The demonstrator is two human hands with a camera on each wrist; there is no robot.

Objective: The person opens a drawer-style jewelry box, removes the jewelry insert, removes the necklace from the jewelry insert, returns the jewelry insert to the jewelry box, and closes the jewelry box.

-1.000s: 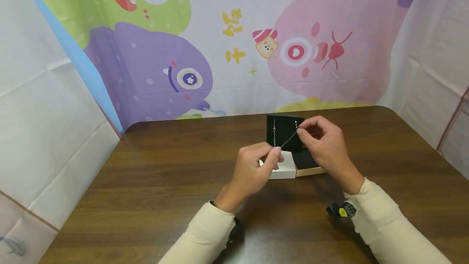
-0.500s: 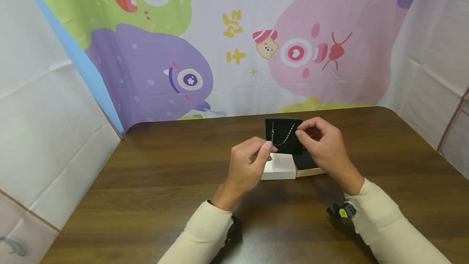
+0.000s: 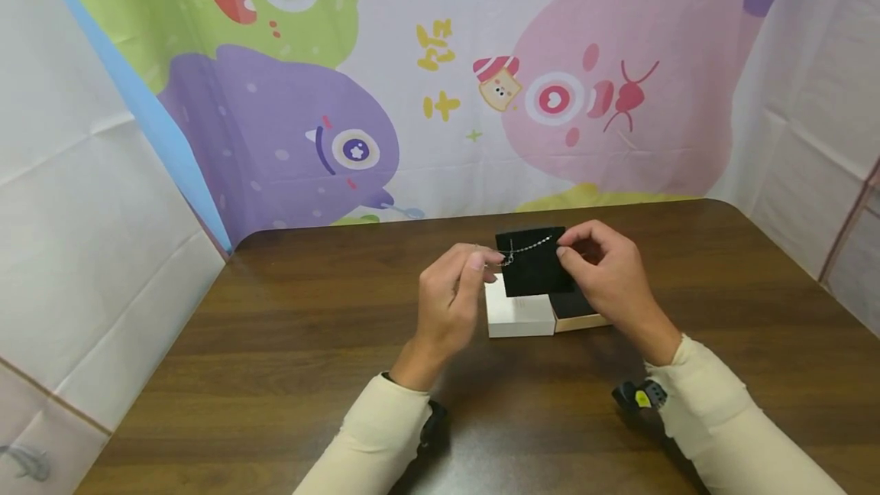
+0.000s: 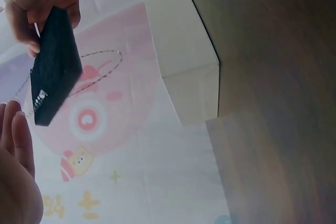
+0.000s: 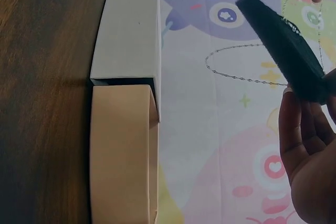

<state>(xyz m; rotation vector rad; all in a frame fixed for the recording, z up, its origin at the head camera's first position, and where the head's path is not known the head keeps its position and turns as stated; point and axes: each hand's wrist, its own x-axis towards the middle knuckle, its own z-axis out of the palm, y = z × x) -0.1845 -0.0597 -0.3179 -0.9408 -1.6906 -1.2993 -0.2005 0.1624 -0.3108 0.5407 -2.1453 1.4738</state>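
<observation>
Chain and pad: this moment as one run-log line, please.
left hand: holds chain | right hand: holds pad | chain: across pad front, loop hanging behind | white box, tan box: side by side on table

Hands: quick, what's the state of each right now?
Left hand: closed, pinching the silver chain.
Right hand: closed, holding the black pad by its edge.
</observation>
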